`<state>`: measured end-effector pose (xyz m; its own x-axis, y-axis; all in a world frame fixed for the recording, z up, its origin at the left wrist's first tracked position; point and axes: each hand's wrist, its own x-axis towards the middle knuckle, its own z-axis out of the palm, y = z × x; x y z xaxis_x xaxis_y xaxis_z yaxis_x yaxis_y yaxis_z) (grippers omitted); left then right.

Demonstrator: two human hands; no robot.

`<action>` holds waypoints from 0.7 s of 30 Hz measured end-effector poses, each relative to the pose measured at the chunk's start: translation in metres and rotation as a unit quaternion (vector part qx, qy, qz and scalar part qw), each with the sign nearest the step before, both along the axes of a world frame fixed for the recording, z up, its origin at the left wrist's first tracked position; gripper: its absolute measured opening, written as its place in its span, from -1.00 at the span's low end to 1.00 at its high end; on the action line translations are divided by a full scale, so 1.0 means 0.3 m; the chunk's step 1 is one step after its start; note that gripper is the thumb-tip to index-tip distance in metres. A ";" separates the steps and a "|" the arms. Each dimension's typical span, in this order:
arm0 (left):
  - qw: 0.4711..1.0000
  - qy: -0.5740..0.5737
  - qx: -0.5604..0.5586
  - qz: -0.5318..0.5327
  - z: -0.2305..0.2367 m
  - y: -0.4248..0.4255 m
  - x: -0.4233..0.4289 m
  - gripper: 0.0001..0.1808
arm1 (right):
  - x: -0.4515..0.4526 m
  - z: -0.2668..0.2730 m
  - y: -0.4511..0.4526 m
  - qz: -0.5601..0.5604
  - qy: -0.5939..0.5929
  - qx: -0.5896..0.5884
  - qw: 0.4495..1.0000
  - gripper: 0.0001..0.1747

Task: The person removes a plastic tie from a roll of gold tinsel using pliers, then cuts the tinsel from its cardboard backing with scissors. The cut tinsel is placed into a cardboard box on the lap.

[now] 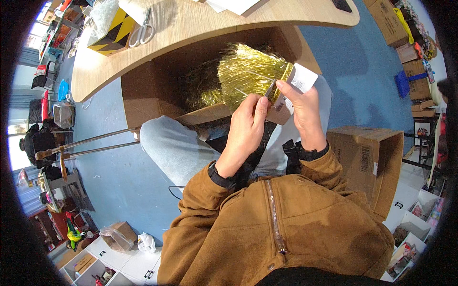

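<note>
Gold tinsel fringe [250, 71] hangs over the open cardboard box in front of me, its gathered end tucked against a white card [304, 77] that bears print. My right hand [306, 107] grips this card at its near edge, thumb on top. Close beside it, my left hand [247, 125] pinches a thin, grey, pointed piece [271, 88] against the tinsel's gathered band; its kind is unclear. Two thin pale strips [260, 75] stick out across the tinsel. More tinsel [209, 98] lies in the shadowed cardboard box [143, 96].
A wooden table [193, 21] overhangs the box. Grey-handled scissors [143, 32] and a yellow-and-black striped box [114, 34] lie on it. An open cardboard carton [357, 157] stands at my right. Metal rods [100, 141] extend left of my knee above the blue floor [121, 186].
</note>
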<state>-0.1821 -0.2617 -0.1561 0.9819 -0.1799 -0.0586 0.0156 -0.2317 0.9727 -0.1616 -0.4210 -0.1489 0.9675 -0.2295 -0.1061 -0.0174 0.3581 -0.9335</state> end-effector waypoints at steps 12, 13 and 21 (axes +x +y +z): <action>0.998 -0.042 0.042 0.019 0.005 -0.003 -0.001 -0.67 | 0.004 0.000 0.007 0.026 0.003 0.017 1.000 -0.63; 0.998 -0.048 0.047 0.023 0.003 -0.003 -0.002 -0.68 | 0.005 0.000 0.008 0.023 0.012 0.013 1.000 -0.63; 0.996 0.026 -0.065 0.057 -0.031 -0.014 -0.019 -0.71 | 0.001 0.005 0.016 0.017 -0.017 -0.009 1.000 -0.64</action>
